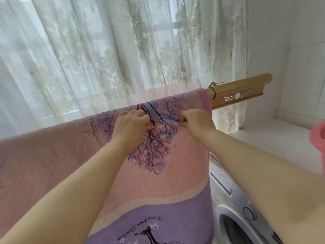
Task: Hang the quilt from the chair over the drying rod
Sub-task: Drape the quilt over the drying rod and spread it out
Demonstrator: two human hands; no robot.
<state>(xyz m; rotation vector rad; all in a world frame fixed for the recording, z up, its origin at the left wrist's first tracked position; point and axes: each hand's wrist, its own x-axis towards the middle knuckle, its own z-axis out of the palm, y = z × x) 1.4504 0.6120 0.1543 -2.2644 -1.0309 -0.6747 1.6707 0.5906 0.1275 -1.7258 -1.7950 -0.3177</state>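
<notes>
The pink and purple tree-printed fabric quilt hangs across left and middle, folded over the golden metal drying rod. The left hand pinches its cloth near the top with curled fingers; the right hand, just beside, does likewise. A white front-loading washing machine stands near right

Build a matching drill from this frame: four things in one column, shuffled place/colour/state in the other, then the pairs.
Things:
1. quilt
2. drying rod
3. washing machine
4. curtain

Place, colour or state:
A. white, lower right, below the rod's bare end
B. pink and purple, draped over the rod, gripped by the left hand and the right hand
C. gold, hung on a thin cable
D. sheer, behind the rod

Pairs: 1-B, 2-C, 3-A, 4-D.
</notes>
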